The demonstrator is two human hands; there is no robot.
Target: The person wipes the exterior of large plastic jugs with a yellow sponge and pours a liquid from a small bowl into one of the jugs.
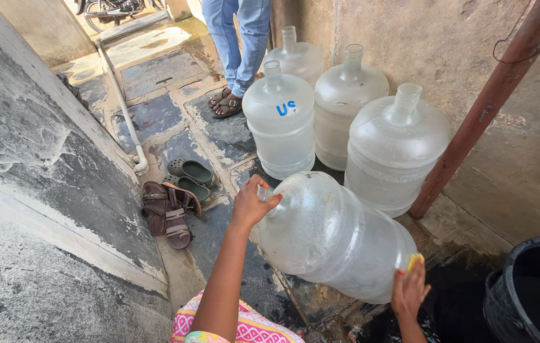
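Two hands (pixel 254 202) (gripping), five jugs (pixel 330 238)

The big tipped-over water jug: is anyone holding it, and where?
Yes. The left hand grips the water jug at its neck; the right hand presses a yellow sponge against its base.

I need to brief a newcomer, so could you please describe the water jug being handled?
By the rust-coloured pipe, four clear jugs stand upright. In front, the handled jug lies tilted, left hand over its mouth, right hand at its base with a yellow scrubber.
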